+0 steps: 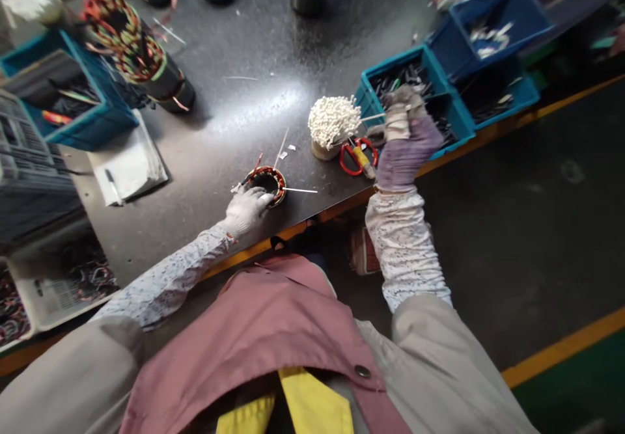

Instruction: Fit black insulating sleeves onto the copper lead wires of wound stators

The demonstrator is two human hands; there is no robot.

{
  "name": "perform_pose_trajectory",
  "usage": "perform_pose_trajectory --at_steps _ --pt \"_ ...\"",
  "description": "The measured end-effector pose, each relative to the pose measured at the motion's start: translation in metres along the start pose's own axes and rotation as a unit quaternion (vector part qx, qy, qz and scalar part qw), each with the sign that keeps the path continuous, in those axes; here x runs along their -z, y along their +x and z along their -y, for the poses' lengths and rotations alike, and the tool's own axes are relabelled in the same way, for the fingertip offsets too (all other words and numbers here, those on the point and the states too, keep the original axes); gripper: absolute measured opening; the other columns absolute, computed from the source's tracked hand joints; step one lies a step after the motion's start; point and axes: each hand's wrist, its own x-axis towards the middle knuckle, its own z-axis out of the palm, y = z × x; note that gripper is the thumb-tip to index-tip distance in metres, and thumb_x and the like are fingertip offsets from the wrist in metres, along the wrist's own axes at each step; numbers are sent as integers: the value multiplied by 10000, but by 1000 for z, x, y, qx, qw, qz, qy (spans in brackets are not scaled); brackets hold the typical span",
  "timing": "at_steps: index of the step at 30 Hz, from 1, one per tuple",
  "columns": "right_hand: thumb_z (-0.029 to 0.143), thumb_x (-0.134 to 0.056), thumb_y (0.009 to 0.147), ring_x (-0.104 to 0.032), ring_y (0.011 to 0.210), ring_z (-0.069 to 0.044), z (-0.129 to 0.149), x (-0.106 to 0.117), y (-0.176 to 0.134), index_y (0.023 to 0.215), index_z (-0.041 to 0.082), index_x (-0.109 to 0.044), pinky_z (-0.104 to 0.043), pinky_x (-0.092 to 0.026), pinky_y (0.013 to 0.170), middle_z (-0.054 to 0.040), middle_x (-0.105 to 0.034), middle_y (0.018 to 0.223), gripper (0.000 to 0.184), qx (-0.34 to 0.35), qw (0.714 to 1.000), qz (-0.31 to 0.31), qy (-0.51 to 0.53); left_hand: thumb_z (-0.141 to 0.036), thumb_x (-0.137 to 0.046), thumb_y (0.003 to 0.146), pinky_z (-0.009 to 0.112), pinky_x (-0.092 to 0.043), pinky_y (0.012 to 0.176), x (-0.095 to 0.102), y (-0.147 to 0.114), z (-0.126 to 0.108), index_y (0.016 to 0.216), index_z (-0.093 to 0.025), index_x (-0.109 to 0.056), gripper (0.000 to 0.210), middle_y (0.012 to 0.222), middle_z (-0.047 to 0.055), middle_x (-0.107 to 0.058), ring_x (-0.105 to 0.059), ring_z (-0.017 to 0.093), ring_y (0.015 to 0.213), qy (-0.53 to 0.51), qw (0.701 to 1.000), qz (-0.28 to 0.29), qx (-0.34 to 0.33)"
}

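My left hand (248, 209), in a white glove, grips the near left side of a motor stator (278, 193), a ring wound with copper and red wire. It lies on the table near the front edge. White cable ties (301, 190) stick out of it, one to the right and one to the far side. My right hand (406, 125), in a purple and grey glove, is closed at the near blue bin, its fingers partly hidden. A thin white cable tie (372, 118) runs from its fingers to a dense bundle of white ties (334, 120) in a round holder.
Red-handled cutters (360, 159) lie beside the bundle. Blue bins (390, 69) with dark parts stand at the right. Several wound stators (163, 73) stand at the back and left. A blue crate (88, 125), papers (131, 167) and a pen (113, 185) are on the left.
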Motion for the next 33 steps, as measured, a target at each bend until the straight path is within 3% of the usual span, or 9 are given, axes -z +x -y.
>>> perform_pose_trajectory --at_steps 3,6,8,11,14,19,25,29,33 --pt "280 -565 928 -708 698 -163 41 7 -11 910 257 -698 -323 -588 568 2 -697 830 136 40 985 -155 57 -236 -580 843 552 -416 1131 1 1 0 1240 -266 -706 417 1287 91 -714 -607 300 1269 -13 1000 3 12" --pt "198 -518 939 -667 596 -123 74 12 -65 858 275 -719 -258 -525 474 24 -684 802 230 55 972 -211 82 -269 -598 865 544 -409 1135 -2 2 1 1212 -270 -721 367 1305 78 -705 -593 307 1279 -30 999 1 22" --pt "176 -549 938 -707 740 -143 80 14 -121 837 314 -755 -276 -586 568 27 -709 849 267 16 990 -126 63 -277 -613 870 542 -389 1148 -5 4 3 1190 -271 -730 341 1290 69 -711 -598 303 1269 -45 999 0 23" --pt "213 -670 886 -749 900 -208 63 10 -207 916 352 -791 -344 -656 699 1 -775 999 187 -87 981 138 107 -282 -613 873 535 -391 1142 -11 6 6 1174 -257 -734 326 1246 68 -728 -623 290 1235 -61 998 -20 16" --pt "269 -691 880 -749 1009 -238 28 -2 -257 924 336 -801 -402 -652 866 -33 -785 1058 136 -131 960 196 151 -296 -597 876 524 -388 1147 -13 8 8 1177 -252 -727 331 1241 57 -727 -629 277 1232 -60 998 -37 7" --pt "379 -692 882 -746 1014 -219 -7 -17 -267 875 307 -797 -380 -643 897 -35 -788 1054 127 -150 967 163 127 -311 -603 870 518 -330 1195 -10 8 8 1204 -253 -710 355 1282 46 -707 -625 264 1243 -44 998 -32 26" --pt "425 -656 933 -756 835 -178 13 -16 -263 993 241 -777 -302 -659 684 -51 -785 1044 228 -212 954 126 170 -309 -644 830 511 -344 1197 -8 10 9 1156 -264 -728 340 1246 36 -729 -635 277 1231 -51 997 -41 26" --pt "397 -665 935 -737 1040 -206 14 -18 -265 918 238 -783 -346 -635 909 -61 -781 1085 199 -124 966 157 165 -312 -658 817 495 -361 1196 -8 10 10 1122 -296 -739 316 1226 24 -742 -659 271 1196 -65 996 -53 22" --pt "362 -617 961 -738 1054 -198 -7 -23 -273 944 251 -783 -361 -613 971 -55 -784 1084 200 -93 964 206 142 -305 -658 816 521 -361 1196 -8 10 9 1119 -293 -745 315 1212 26 -749 -664 280 1192 -71 995 -59 20"
